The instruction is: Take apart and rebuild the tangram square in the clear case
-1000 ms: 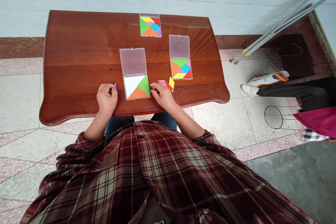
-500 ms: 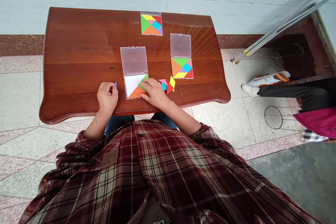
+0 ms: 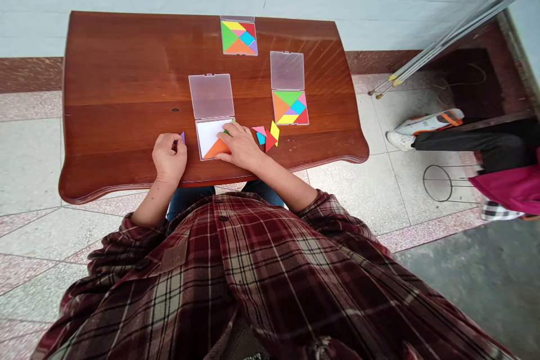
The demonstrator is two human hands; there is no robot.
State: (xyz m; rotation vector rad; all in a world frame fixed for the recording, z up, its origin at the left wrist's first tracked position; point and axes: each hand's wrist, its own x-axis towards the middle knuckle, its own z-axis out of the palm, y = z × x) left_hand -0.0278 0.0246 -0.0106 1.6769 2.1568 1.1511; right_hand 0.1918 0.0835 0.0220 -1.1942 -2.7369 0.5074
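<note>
In front of me lies an open clear tangram case point(image 3: 212, 95), its lid folded back on the table. An orange triangle point(image 3: 217, 149) sits in its white-bottomed tray point(image 3: 207, 136). My right hand point(image 3: 242, 146) rests over the tray's right side, fingers spread on a green triangle point(image 3: 226, 130) that they mostly cover. Left of the case, my left hand point(image 3: 169, 156) is closed, with a purple tangram piece point(image 3: 183, 137) showing at its fingertips. To the right of my right hand are loose pieces: pink point(image 3: 260, 130), blue point(image 3: 261, 138), red point(image 3: 270, 140) and yellow point(image 3: 275, 132).
Two filled tangram sets stand open on the wooden table point(image 3: 126, 79): one at the back point(image 3: 238, 38), one at the right point(image 3: 290, 107). Beyond the table's right edge are crutches point(image 3: 405, 70) and a seated person's leg point(image 3: 451, 144).
My right hand has shifted slightly over the tray and now covers more of the green triangle. The left hand still holds the purple piece. The camera view has moved a little.
</note>
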